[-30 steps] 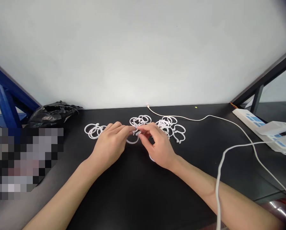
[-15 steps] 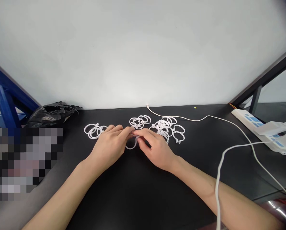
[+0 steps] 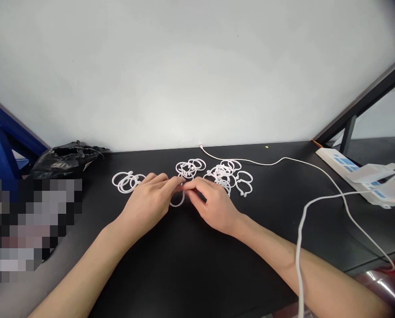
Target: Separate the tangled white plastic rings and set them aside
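Now I see my left hand (image 3: 147, 205) and right hand (image 3: 213, 203) pinching one white ring (image 3: 177, 201) together. A small closed-looking pile (image 3: 126, 181) lies left (finished, I'd judge); the bigger heap (image 3: 228, 176) remains.

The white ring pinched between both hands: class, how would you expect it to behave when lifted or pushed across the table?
The white ring looks thin and hollow, so probably very light. It lies flat on the black table, so likely slides rather than rolls. Left hand and right hand pinch its top; it may flex slightly.
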`<state>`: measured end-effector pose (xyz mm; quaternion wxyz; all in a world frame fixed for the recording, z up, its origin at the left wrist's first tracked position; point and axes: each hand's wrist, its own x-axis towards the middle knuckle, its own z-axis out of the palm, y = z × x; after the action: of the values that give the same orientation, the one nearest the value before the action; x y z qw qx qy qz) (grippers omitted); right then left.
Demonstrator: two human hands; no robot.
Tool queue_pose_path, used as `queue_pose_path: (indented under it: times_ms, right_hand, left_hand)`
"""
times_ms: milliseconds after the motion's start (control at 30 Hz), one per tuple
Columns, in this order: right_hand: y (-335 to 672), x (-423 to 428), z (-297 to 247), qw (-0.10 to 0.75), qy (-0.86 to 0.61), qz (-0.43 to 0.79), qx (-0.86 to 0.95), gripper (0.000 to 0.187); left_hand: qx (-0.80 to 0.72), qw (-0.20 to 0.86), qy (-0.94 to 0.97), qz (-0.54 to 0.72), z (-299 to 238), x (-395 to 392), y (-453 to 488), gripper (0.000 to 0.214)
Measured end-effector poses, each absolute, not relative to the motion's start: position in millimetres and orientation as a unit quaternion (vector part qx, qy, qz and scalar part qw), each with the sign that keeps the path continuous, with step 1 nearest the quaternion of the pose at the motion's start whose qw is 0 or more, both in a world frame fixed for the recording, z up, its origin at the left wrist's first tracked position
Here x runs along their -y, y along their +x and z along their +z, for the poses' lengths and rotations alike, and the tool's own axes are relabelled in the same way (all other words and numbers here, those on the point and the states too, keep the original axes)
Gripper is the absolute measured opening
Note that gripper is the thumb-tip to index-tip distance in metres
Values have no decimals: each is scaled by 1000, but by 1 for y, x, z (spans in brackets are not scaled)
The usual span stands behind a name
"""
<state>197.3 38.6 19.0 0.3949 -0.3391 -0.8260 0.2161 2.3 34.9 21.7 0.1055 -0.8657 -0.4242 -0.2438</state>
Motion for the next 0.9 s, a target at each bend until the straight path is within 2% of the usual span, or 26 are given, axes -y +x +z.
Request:
queue_pose_path:
  times_ms: [200, 400, 533, 733, 833, 900]
  right_hand:
    - [201, -44, 15, 383, -387, 142, 827, 23]
    - [204, -51, 15, 261, -432, 32, 863, 24]
    - [205, -52, 12, 209, -429, 8, 879, 21]
    - [202, -51, 15, 212, -416, 45, 883, 7]
    - [199, -47, 17, 266, -396, 143, 867, 6]
    - [197, -45, 19, 314, -395, 224, 834, 7]
  left_hand:
    - [500, 148, -829, -201, 25, -38, -2, 24]
    - [648, 210, -724, -106, 27, -40, -24, 26]
    - [684, 229, -690, -60, 27, -35, -31, 32]
    - [683, 249, -679, -100, 27, -34, -23, 40]
    - [653, 217, -709, -152, 28, -38, -20, 40]
    - [601, 152, -758, -202, 29, -39, -16, 38]
